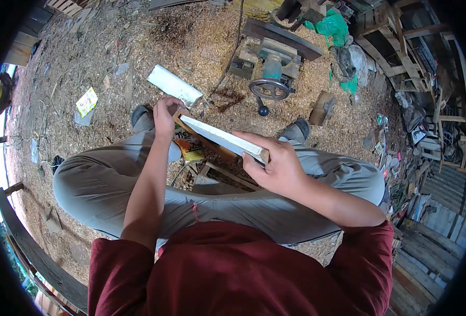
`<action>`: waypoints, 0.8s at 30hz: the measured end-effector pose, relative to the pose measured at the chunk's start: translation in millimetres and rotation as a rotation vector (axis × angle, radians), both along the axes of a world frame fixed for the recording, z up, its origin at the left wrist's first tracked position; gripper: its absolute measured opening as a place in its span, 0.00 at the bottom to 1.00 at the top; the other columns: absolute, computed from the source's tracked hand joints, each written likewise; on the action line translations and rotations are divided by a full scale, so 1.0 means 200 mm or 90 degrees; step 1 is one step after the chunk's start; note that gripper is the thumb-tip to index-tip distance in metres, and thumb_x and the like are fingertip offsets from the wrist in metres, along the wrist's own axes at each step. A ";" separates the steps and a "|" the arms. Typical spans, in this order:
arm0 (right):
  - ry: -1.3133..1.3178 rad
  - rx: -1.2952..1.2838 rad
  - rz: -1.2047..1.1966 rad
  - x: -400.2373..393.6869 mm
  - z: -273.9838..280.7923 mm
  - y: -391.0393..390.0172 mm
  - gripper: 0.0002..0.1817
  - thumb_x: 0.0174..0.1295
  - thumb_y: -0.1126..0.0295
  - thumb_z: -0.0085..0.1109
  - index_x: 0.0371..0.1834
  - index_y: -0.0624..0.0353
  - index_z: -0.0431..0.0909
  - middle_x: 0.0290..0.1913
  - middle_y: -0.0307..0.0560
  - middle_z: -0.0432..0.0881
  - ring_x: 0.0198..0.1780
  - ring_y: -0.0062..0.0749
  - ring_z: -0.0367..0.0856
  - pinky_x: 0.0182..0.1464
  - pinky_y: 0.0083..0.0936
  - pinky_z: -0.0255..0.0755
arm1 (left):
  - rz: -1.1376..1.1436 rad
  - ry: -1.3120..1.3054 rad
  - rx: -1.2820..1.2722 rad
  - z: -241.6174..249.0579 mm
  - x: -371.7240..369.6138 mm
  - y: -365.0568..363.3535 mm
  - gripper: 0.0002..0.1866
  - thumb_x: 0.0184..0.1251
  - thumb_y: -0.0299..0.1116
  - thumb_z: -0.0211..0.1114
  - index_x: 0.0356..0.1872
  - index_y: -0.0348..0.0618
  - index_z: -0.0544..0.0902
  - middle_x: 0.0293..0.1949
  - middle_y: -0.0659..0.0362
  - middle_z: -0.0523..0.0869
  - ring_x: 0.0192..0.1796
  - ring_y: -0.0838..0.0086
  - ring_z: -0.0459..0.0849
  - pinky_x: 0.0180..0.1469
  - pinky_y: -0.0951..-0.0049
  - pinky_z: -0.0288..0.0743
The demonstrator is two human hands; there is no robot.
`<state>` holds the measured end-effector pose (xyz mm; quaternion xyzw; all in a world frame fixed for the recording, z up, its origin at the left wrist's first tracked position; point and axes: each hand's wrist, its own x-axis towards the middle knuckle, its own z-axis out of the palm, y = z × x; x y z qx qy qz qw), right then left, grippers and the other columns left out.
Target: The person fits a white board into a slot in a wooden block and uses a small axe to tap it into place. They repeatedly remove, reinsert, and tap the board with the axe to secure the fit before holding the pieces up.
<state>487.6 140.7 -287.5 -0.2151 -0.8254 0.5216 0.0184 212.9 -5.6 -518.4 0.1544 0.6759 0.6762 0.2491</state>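
Between my knees I hold a long white piece (217, 136) with a flat face and a pale, rough edge, slanting down to the right. My right hand (278, 163) is closed around its near right end, thumb below and fingers over the top. My left hand (164, 116) is closed on the upper left end of a brown wooden strip (207, 141), which runs along just under the white piece. The two overlap in this view. Another white length (175, 86) lies on the ground just beyond my left hand.
Ahead stands a machine with a round handwheel (271, 89) and a ball-ended handle. A wooden block (323, 108) lies right of it. A yellow and orange packet (190, 151) and a wooden frame (217, 184) are between my legs. Wood shavings cover the ground; timber is stacked at right.
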 end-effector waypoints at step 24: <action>0.111 0.068 0.003 0.00 0.02 -0.07 0.25 0.70 0.77 0.68 0.71 0.60 0.84 0.49 0.58 0.95 0.40 0.34 0.96 0.44 0.29 0.86 | -0.003 0.067 0.026 0.04 0.09 0.08 0.33 0.86 0.40 0.39 0.24 0.31 0.85 0.25 0.58 0.83 0.31 0.73 0.76 0.41 0.69 0.69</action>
